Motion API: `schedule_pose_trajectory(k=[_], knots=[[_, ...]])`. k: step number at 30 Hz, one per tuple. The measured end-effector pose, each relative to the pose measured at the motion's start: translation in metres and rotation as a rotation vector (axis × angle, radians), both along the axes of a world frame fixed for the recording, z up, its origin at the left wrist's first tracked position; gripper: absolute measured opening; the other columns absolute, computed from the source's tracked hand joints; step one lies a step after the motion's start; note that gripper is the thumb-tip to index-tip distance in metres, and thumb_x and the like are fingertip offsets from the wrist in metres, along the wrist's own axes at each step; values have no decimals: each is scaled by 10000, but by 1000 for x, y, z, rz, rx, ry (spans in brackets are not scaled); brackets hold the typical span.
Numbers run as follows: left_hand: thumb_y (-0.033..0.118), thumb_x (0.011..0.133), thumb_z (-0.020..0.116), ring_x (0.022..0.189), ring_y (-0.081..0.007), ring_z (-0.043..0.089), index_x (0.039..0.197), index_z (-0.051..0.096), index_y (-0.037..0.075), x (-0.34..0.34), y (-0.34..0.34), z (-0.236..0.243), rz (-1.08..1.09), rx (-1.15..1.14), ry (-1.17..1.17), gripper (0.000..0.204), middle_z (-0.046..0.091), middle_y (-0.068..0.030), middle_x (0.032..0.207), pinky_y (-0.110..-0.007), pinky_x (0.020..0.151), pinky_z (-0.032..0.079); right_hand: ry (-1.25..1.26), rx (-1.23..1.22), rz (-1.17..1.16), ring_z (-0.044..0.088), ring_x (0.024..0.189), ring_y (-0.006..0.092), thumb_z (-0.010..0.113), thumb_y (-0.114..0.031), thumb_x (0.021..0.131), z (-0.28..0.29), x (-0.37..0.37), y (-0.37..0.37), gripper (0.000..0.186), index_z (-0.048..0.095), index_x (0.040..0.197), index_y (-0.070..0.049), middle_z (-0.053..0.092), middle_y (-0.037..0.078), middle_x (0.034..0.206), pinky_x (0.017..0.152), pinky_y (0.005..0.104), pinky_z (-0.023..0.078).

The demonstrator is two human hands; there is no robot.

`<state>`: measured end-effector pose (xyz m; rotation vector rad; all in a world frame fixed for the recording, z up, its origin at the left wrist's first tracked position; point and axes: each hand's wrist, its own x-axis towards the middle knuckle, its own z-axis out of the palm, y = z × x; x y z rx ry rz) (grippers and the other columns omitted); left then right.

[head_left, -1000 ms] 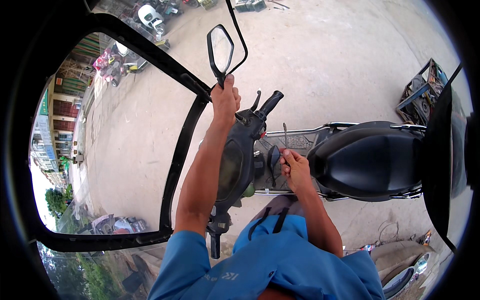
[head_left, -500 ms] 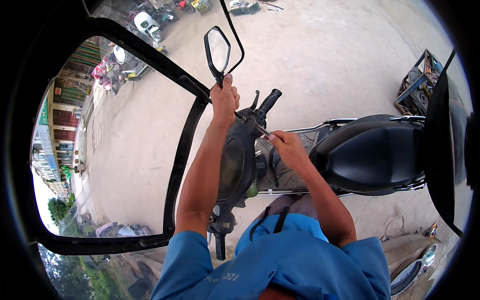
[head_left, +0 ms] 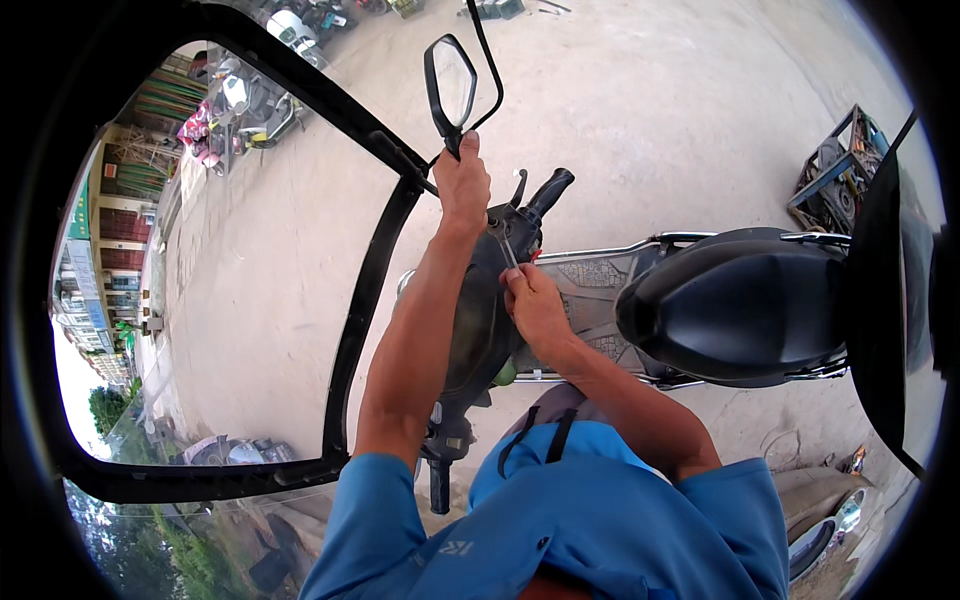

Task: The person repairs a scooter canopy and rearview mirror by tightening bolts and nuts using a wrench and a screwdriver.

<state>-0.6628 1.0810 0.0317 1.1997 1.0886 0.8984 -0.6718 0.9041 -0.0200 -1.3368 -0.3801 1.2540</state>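
Mirror point(head_left: 455, 85): while my left hand point(head_left: 463, 190) grips its stem, fingers closed, it stands past the dash's point(head_left: 482, 320) far edge.
Slim metal tool point(head_left: 510, 250): pinched by fingers of my right hand point(head_left: 537, 305), tip near that edge.

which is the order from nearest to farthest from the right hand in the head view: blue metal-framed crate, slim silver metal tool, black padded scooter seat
1. Slim silver metal tool: held in the right hand.
2. Black padded scooter seat: to the hand's right.
3. Blue metal-framed crate: on the ground, upper right.
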Motion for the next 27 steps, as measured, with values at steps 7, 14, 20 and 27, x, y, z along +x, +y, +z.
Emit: schedule_pose_trajectory(k=[7,14,20,27], knots=[[280,1021,537,380,-37,230,801,360,137,-5,6,7,-38,-40,-13,316,275,68,525,-257,361,139,-97,19,-502,461,568,89,433,-228,1035,14,-98,58,214,549,996,-53,517,8,716,516,261,378],[286,1032,513,355,-39,239,755,340,135,-9,3,4,-54,-23,-35,360,298,57,488,-269,337,149,96,79,4,462,611,90,451,-207,1016,-4,-12,-28,244,585,989,-5,482,5,686,563,286,381],[283,1031,518,357,-40,236,752,340,137,-6,4,5,-79,-28,-51,361,296,62,493,-270,338,150,-64,73,96,426,578,81,482,-207,1004,-10,21,-14,285,661,996,14,472,-13,641,554,281,365],[282,1028,522,361,-41,239,758,354,131,-8,2,7,-59,-32,-39,352,296,62,499,-267,343,146,-33,61,199,319,475,30,515,-183,1004,1,84,-2,283,715,995,16,389,-70,561,438,229,239]])
